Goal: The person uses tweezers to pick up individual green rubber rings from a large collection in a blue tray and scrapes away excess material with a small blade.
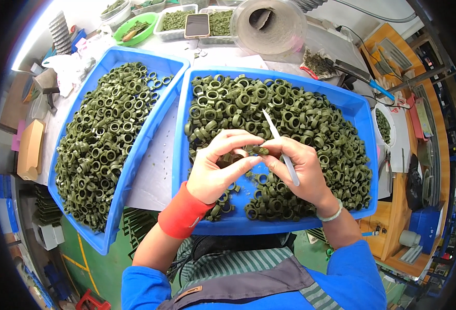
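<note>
Both my hands meet above a blue tray (368,155) heaped with dark green rings (295,103). Between the fingertips of my left hand (218,164) is a green ring (256,150), partly hidden by the fingers. My right hand (301,168) also touches that ring with thumb and forefinger. A slim knife with a pale grey handle (291,170) lies across the right hand, held in its fingers, its pointed blade (270,121) aimed away from me. On my left wrist is a red wristband (184,213), on the right a pale bracelet (331,212).
Left stands a second blue tray (119,194) full of similar green rings. Behind are a bright green bowl (150,21), clear tubs of small green pieces, a phone (197,26) and a large cylindrical container (269,44). A blue-handled tool (380,89) lies at the back right.
</note>
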